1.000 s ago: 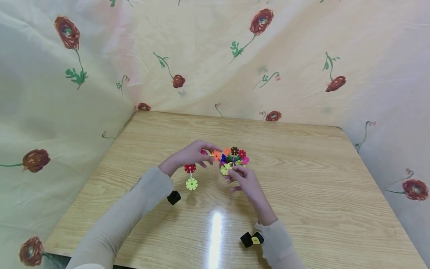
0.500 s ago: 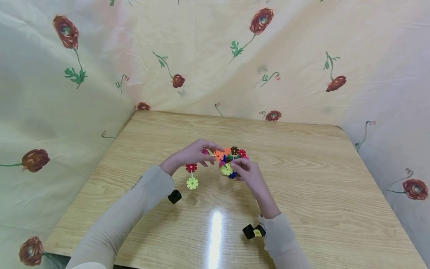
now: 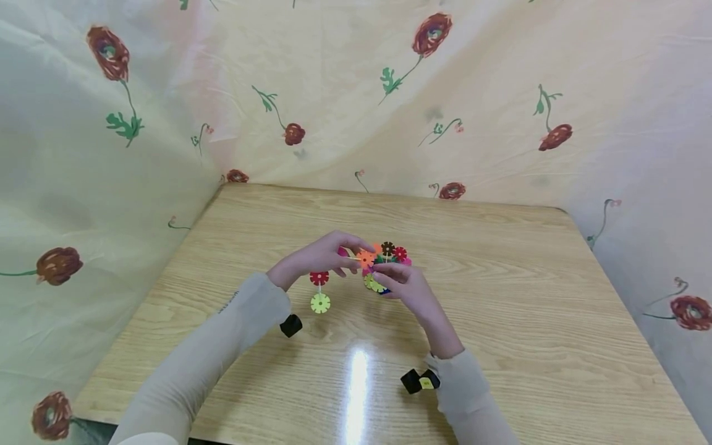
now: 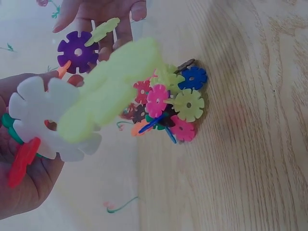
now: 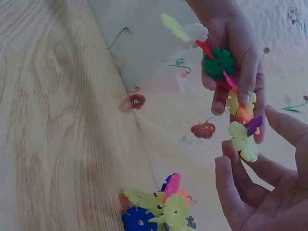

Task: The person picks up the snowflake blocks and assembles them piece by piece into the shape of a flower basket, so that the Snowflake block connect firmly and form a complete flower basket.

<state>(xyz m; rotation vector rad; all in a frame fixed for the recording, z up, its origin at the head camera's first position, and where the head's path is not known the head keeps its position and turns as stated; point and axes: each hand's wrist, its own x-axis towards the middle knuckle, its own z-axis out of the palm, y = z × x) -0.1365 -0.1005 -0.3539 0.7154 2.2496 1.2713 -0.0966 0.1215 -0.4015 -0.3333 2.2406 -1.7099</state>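
My left hand (image 3: pixel 328 252) grips a chain of slotted plastic snowflake discs, its thumb over a yellow disc (image 5: pixel 233 103) of the chain. A green disc (image 5: pixel 219 64), a white disc (image 4: pixel 33 103) and a yellow-green disc (image 3: pixel 320 303) trail from one end. The other end carries an orange disc (image 3: pixel 364 258), a purple disc (image 4: pixel 78 51) and a pale yellow-green disc (image 5: pixel 244 142). Around that last disc my right hand (image 5: pixel 269 197) has its fingers spread, the fingertips right at its edge and the thumb apart from it.
Beyond and below the hands, a pile of joined colourful discs (image 4: pixel 189 105) sits on the wooden table (image 3: pixel 500 296). Black wrist devices (image 3: pixel 290 326) hang beneath both sleeves. Flower-patterned cloth (image 3: pixel 345 93) encloses the table's back and sides.
My right fingertips have moved left and slightly up to the purple end of the chain, covering more of the pile. The left hand, with the chain, has drifted slightly right.
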